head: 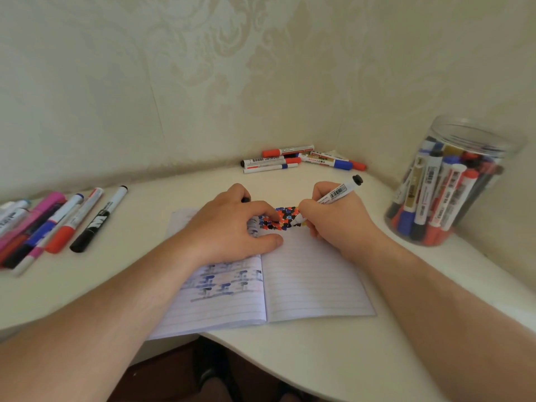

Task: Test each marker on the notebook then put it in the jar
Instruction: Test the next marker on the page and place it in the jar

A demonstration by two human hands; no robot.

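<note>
An open lined notebook (307,280) lies on the white desk, with a patch of red, black and blue marks (280,219) near the top of its right page. My right hand (333,219) grips a white marker with a black end (339,191), its tip down on the page beside those marks. My left hand (232,224) presses on the notebook's left page, and a small black cap (246,199) shows between its fingers. A clear plastic jar (446,184) holding several markers stands at the right.
Several markers lie in a row at the left edge of the desk (55,224). Another pile of markers (301,159) sits at the back by the wall corner. The desk's curved front edge (261,352) runs below the notebook.
</note>
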